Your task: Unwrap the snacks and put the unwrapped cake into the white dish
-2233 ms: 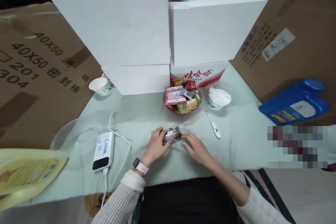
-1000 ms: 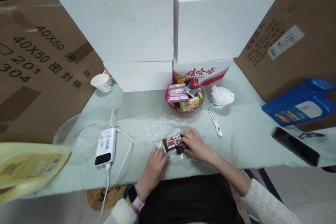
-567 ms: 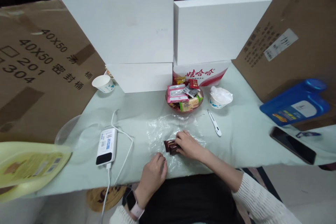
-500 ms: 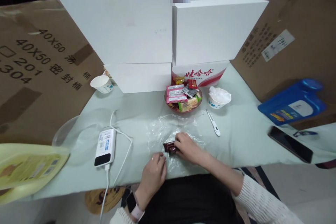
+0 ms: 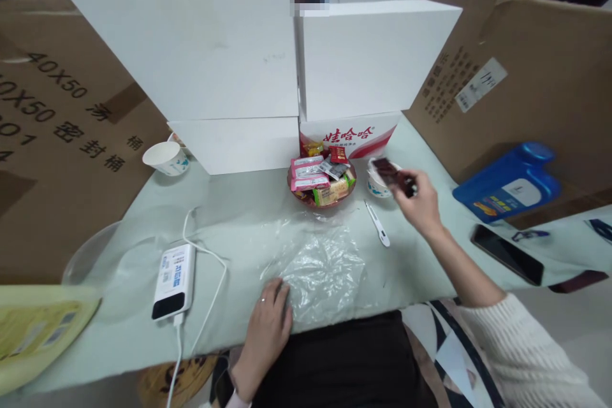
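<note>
My right hand (image 5: 421, 201) grips a dark brown snack packet (image 5: 389, 173), its wrapper slightly blurred. The packet is in front of the right paper bowl (image 5: 378, 189) and hides part of it and its white contents. Flat on the table, my left hand (image 5: 270, 319) holds nothing, with its fingertips at the left edge of a clear plastic bag (image 5: 325, 271). Beyond the bag stands a basket (image 5: 325, 203) heaped with wrapped snacks. A white craft knife (image 5: 377, 224) lies between the bag and my right forearm.
A power bank (image 5: 173, 280) with a white cable, a clear lid (image 5: 102, 268) and a yellow bottle (image 5: 43, 331) are on the left. Another paper bowl (image 5: 167, 158) stands farther back. Right are a blue bottle (image 5: 509, 182) and a phone (image 5: 507, 254). White boxes (image 5: 229, 51) and cardboard wall the table.
My right hand has moved right and forward, carrying the brown packet from above the plastic bag to the right paper bowl. My left hand has settled flatter. The view has shifted slightly.
</note>
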Available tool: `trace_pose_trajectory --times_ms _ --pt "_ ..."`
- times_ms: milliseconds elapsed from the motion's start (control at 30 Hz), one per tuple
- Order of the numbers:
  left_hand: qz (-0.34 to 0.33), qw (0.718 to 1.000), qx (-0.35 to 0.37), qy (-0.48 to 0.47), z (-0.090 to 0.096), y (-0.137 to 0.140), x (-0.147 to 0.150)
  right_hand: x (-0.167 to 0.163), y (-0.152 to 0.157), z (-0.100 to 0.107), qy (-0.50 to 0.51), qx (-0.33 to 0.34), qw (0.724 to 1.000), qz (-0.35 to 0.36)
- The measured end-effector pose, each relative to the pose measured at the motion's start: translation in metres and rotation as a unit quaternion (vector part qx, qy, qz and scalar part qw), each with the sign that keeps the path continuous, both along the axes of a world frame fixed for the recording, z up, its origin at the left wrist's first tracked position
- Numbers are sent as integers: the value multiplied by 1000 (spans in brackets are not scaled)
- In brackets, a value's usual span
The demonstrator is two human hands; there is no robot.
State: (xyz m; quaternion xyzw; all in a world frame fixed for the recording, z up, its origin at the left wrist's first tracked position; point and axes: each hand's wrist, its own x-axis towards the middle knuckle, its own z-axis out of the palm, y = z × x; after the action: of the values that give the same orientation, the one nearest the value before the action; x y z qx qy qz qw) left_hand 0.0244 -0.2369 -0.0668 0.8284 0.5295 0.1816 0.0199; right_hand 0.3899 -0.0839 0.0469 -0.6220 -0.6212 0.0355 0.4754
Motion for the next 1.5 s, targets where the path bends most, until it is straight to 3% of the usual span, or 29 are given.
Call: trace_pose_trajectory --times_ms 67,133,300,400,567,633,767,833,933,1067,1167,1333,1433,1500 --pt "-1 1000 19 2 6 1 2 16 23 11 2 45 998 -53" --pt "-2 999 35 2 11 1 3 19 34 15 6 63 996 -61" --pt "-26 999 34 -18 18 1 7 -4 25 14 3 60 998 0" --pt "-44 998 22 -31 20 0 9 -18 21 22 -5 98 995 22" --pt "-36 998 14 -49 21 -1 12 -44 52 31 -63 160 984 48" --pt "-25 999 11 -47 21 0 13 -59 73 22 -88 135 984 70" --pt "-11 999 11 -36 18 1 10 -86 92 -5 -151 -10 976 155" --pt "-8 999 1 -44 17 2 6 -89 77 -16 -157 -48 968 190" --pt "-1 998 -23 -61 14 3 -2 -76 20 -29 -122 -58 959 250" --pt "8 996 -43 -77 11 6 -10 -48 -77 -55 -119 -173 892 400" --pt "23 994 -61 -89 10 13 -8 -39 -127 -82 -158 -230 866 415" --pt "79 988 -95 -91 15 33 -3 -45 -151 -117 -209 -194 883 372" --pt "104 987 -83 -87 20 40 -8 -48 -150 -119 -196 -152 899 361" --pt "66 991 -69 -90 23 39 -16 -45 -150 -112 -175 -146 904 361"
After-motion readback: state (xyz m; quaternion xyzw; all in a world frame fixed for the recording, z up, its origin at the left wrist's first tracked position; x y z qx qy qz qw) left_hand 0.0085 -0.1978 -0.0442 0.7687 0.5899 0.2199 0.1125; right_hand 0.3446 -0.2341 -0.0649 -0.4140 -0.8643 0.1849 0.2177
